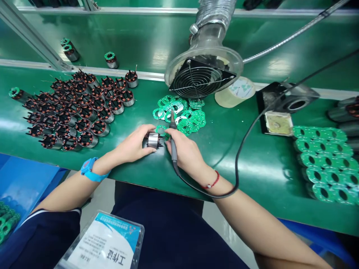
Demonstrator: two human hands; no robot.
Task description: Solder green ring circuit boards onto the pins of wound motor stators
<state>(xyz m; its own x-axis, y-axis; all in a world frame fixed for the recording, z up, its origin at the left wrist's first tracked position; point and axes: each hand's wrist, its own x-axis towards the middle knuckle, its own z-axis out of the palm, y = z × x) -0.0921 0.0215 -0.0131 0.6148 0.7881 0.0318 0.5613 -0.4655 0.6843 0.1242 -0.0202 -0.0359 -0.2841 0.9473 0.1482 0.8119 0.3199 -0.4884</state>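
Motor stator (153, 140), a silver-sided drum with dark prongs, lies on its side just above or on the green surface (252, 168), near its front edge; whether it touches, I cannot tell. The left hand (131, 146) holds it between thumb and fingers, with the pronged end turned toward the right hand (186, 149). That one grips a soldering iron (173, 147) by its grey handle (pen fashion, more or less), the tip pointing away over a loose pile of green ring-shaped boards (192, 121). A bit of green shows by the right fingertips, too hidden to make out. The iron's black cable (237, 164) loops over the right forearm.

To the left stand close rows of other stators (82, 112), their copper windings and prongs facing up. Beyond the pile hang a round fan (196, 83) and its clear hood, with a tape roll (235, 92) beside them. Farther right sit an iron stand (298, 100) with a yellowish sponge (278, 123), and ordered rows of green-topped pieces (327, 160). A blue wristband (94, 171) circles the left wrist, a red bracelet (214, 181) the right.
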